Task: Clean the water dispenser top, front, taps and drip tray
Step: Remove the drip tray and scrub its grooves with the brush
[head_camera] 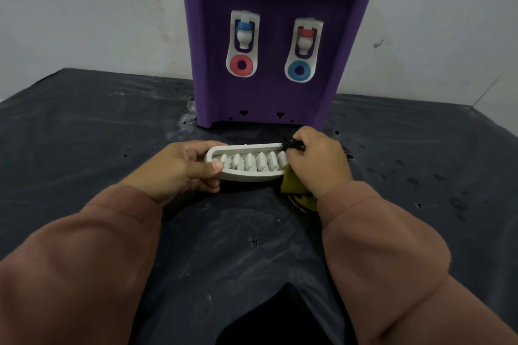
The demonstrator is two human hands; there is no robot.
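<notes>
Left hand [179,168] grips drip tray [246,178] at one end, right hand [319,162] clamps cloth [291,186] on the other — hard scrub could twist it loose or pop the slats [249,162].

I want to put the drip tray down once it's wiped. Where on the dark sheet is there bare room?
Bare sheet lies left of the purple dispenser and again to its right. Another bare patch lies between the two sleeves, nearer than the drip tray. Crowded: just before the dispenser's foot, where left hand, right hand and cloth meet at the tray.
</notes>
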